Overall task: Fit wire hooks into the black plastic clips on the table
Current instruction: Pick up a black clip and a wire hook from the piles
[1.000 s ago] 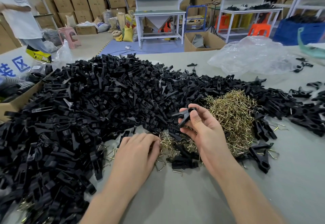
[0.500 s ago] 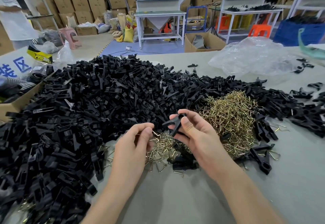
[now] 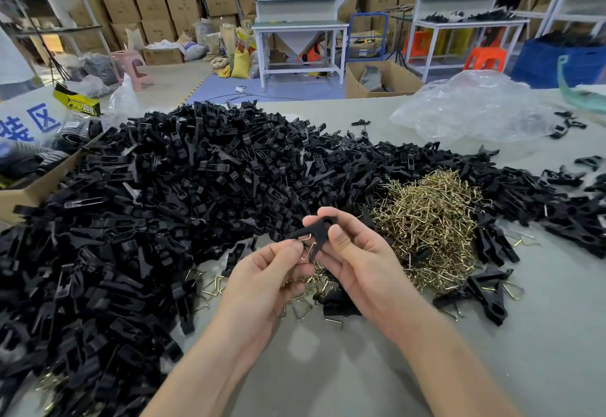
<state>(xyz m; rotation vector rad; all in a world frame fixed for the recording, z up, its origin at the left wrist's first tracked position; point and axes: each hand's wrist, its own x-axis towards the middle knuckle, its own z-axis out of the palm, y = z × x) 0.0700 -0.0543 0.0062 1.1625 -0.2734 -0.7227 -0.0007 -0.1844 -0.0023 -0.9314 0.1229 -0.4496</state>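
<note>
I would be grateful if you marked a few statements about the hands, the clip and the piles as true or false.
1. The right hand holds a black clip. True.
2. The left hand is empty and open. False: it pinches a wire hook at the clip.
3. The pile of wire hooks lies to the right of both hands. True.
4. The clear plastic bag covers the pile of wire hooks. False: it lies farther back, apart from that pile.
</note>
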